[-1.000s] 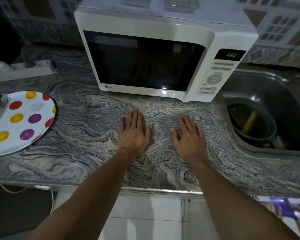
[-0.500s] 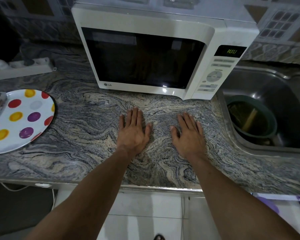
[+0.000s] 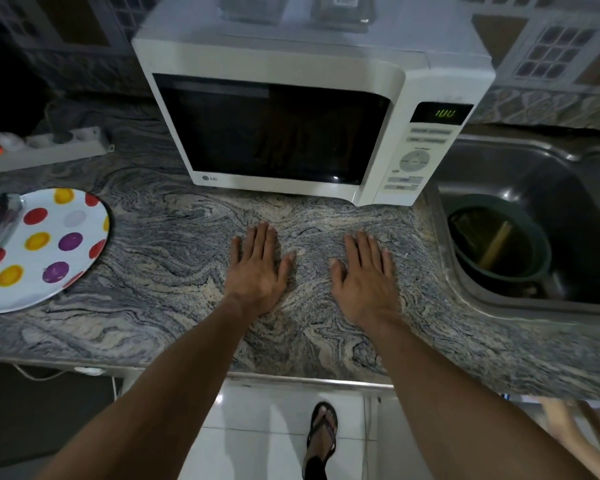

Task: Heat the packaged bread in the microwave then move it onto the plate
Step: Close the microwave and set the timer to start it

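Granite counter point(image 3: 174, 271) bears both flat, empty hands, left point(image 3: 257, 271) and right point(image 3: 366, 277), before the shut microwave point(image 3: 291, 109); unseen packaged bread is likely soft, light, best pinched by its wrapper edge.

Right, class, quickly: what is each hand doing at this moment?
Left hand: open, flat on the counter, holding nothing.
Right hand: open, flat on the counter, holding nothing.

Kitchen surfaces: stone, plastic, steel.
Worktop point(image 3: 174, 292) under the fingers point(image 3: 262, 237): veined polished stone. Microwave point(image 3: 291, 123) beyond fingertips: glossy white plastic, dark glass door. Plate point(image 3: 77, 216) left of them: smooth, spotted. Sink point(image 3: 520, 157) to the right: brushed steel.
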Demonstrator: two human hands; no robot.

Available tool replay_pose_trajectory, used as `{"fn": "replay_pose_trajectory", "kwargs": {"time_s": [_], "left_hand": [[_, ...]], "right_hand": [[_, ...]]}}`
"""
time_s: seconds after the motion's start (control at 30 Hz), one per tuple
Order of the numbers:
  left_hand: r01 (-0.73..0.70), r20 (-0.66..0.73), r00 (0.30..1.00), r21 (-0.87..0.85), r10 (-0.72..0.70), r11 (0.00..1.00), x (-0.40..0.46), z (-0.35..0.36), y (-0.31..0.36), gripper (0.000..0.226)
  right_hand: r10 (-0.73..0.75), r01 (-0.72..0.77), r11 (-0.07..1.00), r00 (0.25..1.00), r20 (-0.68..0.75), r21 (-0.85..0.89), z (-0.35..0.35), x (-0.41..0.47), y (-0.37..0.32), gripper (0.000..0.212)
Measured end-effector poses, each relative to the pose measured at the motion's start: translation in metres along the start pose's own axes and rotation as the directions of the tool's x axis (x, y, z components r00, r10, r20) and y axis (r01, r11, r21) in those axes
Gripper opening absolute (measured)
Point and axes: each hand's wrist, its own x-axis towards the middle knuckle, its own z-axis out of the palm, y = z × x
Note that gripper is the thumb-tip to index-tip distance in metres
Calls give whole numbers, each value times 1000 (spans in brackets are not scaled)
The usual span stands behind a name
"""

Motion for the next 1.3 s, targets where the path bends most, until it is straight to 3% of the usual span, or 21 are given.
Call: {"fn": "replay_pose_trajectory", "kwargs": {"time_s": [0.27, 0.37, 0.43, 0.53, 0.63, 0.73, 0.8, 0.97, 1.1, 1.3], "left_hand": [[12, 180, 983, 182, -45, 983, 17, -31, 8, 80], [-100, 324, 946, 324, -11, 941, 30, -71, 25, 72], [-196, 396, 916, 312, 61, 930, 39, -91, 38, 54], [-180, 262, 958, 225, 118, 958, 63, -112, 65, 51], [-128, 111, 984, -79, 137, 989, 84, -128, 103, 53], [-124, -8, 991, -401, 132, 908, 99, -150, 143, 47], [-128, -57, 992, -499, 114, 857, 109, -160, 157, 42], [-29, -42, 999, -500, 9, 866, 127, -167, 162, 34], [-37, -27, 999, -396, 29, 918, 130, -173, 164, 32], [-42, 8, 999, -408, 50, 912, 138, -175, 161, 39]], "right_hand": [[-27, 15, 997, 988, 155, 82, -24, 9, 0, 65], [-85, 56, 990, 968, 235, 129, -43, 23, 14, 65], [-68, 1, 973, 958, 278, 232, -57, 34, 27, 63], [98, -153, 949, 974, 203, 276, -82, 54, 58, 55], [263, -317, 886, 945, 196, 338, -104, 67, 87, 57], [286, -317, 911, 946, 153, 263, -119, 82, 101, 57], [284, -312, 917, 948, 143, 248, -125, 92, 101, 59], [231, -252, 939, 966, 115, 232, -132, 110, 91, 58], [249, -262, 931, 965, 83, 253, -133, 113, 86, 60], [247, -258, 943, 966, 75, 212, -138, 112, 85, 55]]}}
